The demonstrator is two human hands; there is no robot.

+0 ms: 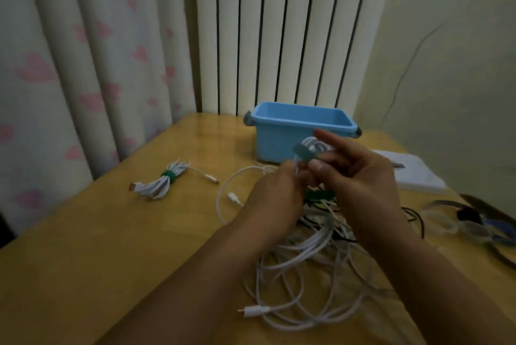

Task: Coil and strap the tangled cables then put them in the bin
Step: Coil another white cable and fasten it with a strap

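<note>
Above the wooden table (pixel 83 247), my left hand (pixel 275 194) and my right hand (pixel 360 177) hold a small white cable coil (pixel 317 146) between them. A green strap (pixel 303 152) lies across that coil, pinched by my right fingers. A tangle of white and black cables (pixel 310 266) lies under my hands. More green straps (pixel 318 195) rest on the tangle. A coiled white cable with a green strap (pixel 164 180) lies at the left. The blue bin (pixel 282 138) stands open behind my hands, nothing visible inside.
A white flat box (pixel 416 174) lies right of the bin. Dark straps and a bluish object (pixel 480 221) sit at the table's right edge. A radiator (pixel 279 32) and a curtain (pixel 83 65) stand behind the table.
</note>
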